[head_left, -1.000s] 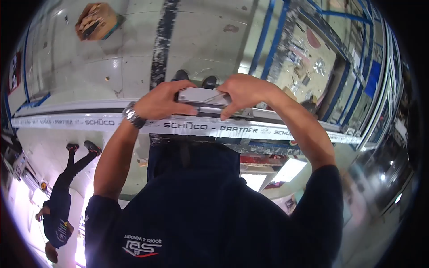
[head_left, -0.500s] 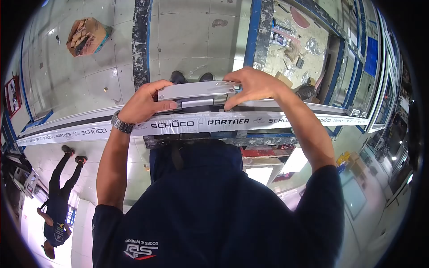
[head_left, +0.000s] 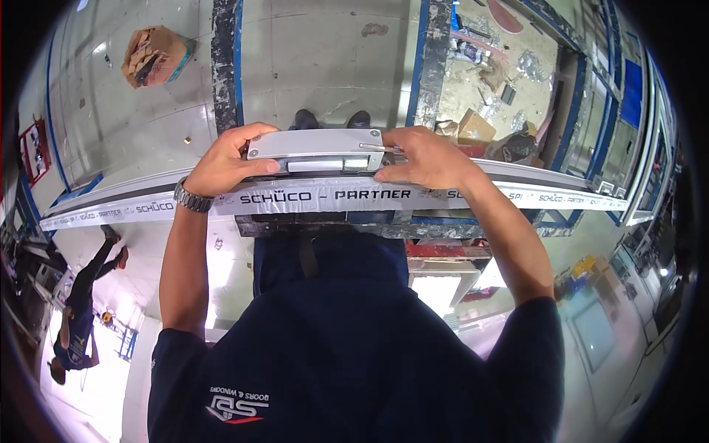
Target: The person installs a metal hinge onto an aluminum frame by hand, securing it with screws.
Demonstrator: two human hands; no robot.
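A long profile (head_left: 133,214) wrapped in white "SCHÜCO - PARTNER" film runs crosswise in front of the body. Over its middle is a flat silver metal housing (head_left: 314,142), with a round fastener at each end and a shiny cylindrical part (head_left: 316,165) along its near side. My left hand (head_left: 225,164), with a watch above the wrist, grips the housing's left end, thumb on the near side. At the right end my right hand (head_left: 425,159) is closed round the housing, thumb along the near edge. A thin metal piece (head_left: 380,147) lies beside its fingers; its far end is hidden.
Dark, paint-worn beams (head_left: 227,66) with blue edges support the profile. A cardboard box of scraps (head_left: 155,57) stands on the floor at upper left. Debris and another carton (head_left: 476,127) lie at upper right. Another person (head_left: 77,321) is at lower left.
The housing and both hands sit slightly farther left in view, and the housing looks more level. More of the thin metal piece shows. The other person has shifted left.
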